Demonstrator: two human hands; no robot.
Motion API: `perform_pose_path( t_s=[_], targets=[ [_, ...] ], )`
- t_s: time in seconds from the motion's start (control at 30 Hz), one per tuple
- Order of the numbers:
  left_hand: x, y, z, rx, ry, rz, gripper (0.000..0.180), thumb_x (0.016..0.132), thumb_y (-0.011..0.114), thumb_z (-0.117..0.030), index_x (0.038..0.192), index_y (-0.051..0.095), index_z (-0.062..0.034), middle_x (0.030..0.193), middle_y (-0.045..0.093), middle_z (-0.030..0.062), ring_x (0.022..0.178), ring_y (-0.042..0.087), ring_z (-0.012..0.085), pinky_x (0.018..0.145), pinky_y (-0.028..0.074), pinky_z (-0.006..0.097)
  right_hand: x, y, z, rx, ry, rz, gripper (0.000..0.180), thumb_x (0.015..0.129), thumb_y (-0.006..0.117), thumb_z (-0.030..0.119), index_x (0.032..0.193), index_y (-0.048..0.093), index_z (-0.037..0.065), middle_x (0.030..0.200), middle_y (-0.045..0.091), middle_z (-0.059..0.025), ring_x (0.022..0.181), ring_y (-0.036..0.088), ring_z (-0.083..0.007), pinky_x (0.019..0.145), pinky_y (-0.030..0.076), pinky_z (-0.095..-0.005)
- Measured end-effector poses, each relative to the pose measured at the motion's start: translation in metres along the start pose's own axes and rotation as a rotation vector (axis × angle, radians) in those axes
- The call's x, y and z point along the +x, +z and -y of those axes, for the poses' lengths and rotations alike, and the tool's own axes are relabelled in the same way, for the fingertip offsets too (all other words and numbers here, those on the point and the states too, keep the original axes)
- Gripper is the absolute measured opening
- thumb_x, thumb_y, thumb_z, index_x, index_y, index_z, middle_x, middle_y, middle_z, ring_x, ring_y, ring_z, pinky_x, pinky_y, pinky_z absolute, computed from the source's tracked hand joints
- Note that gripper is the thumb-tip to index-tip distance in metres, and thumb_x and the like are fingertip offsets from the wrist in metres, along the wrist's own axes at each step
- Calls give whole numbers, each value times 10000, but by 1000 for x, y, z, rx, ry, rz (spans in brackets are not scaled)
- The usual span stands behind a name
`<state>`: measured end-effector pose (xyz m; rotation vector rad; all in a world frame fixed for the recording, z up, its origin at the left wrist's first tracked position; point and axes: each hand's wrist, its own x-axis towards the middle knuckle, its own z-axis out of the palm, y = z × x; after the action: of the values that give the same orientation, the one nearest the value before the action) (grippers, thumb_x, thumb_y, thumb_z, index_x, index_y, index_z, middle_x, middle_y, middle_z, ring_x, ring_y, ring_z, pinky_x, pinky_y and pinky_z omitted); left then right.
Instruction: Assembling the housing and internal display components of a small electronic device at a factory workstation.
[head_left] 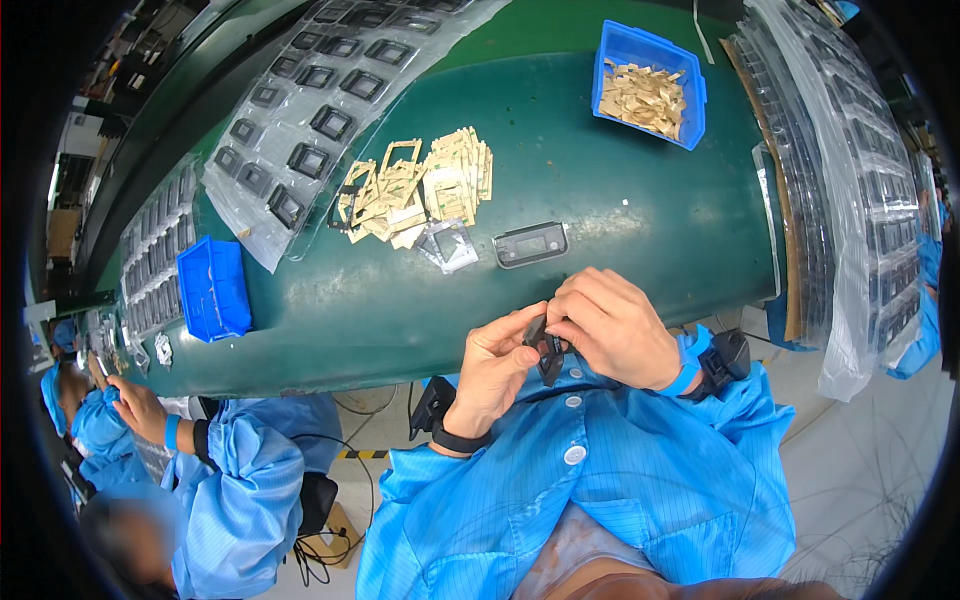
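Observation:
In front of my chest, my left hand point(492, 374) grips a small black plastic frame point(547, 362) between thumb and fingers. My right hand point(617, 330) pinches at the upper edge of the same frame; whether a smaller piece sits between those fingertips is hidden. Just beyond my hands on the green table point(390, 315) lies a dark rectangular housing point(531, 246). Farther left is a heap of tan adhesive-backed frames point(458, 180), with a few grey and clear film pieces point(450, 246) at its near edge.
A blue bin point(692, 130) of small tan strips point(640, 98) stands at the far right. Trays of black frames point(335, 120) lie far left, near another blue bin point(212, 290). Stacked clear trays point(850, 190) border the right side. A co-worker's hand point(140, 410) is at the left.

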<state>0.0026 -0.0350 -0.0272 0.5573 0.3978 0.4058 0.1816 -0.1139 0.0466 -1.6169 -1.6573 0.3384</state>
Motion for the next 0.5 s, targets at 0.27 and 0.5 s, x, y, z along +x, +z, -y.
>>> perform_pose_path(
  t_s=[0.27, 0.5],
  targets=[
    [-1, 2, -3, -27, -47, 8, 648, 822, 841, -233, 1365, 575, 0, 1264, 664, 115, 1149, 641, 222, 972, 540, 393, -4, -2, 3, -39, -13, -15, 143, 808, 729, 43, 880, 607, 50, 874, 583, -66, 796, 586, -268, 681, 464, -389],
    [-1, 2, -3, -26, -39, 23, 626, 819, 843, -211, 1355, 590, -10, 1273, 662, 110, 1156, 639, 218, 982, 544, 396, -2, -5, -1, 167, 44, 14, 153, 801, 758, 54, 908, 651, 33, 886, 609, -80, 829, 608, -284, 722, 498, -388]
  ],
)
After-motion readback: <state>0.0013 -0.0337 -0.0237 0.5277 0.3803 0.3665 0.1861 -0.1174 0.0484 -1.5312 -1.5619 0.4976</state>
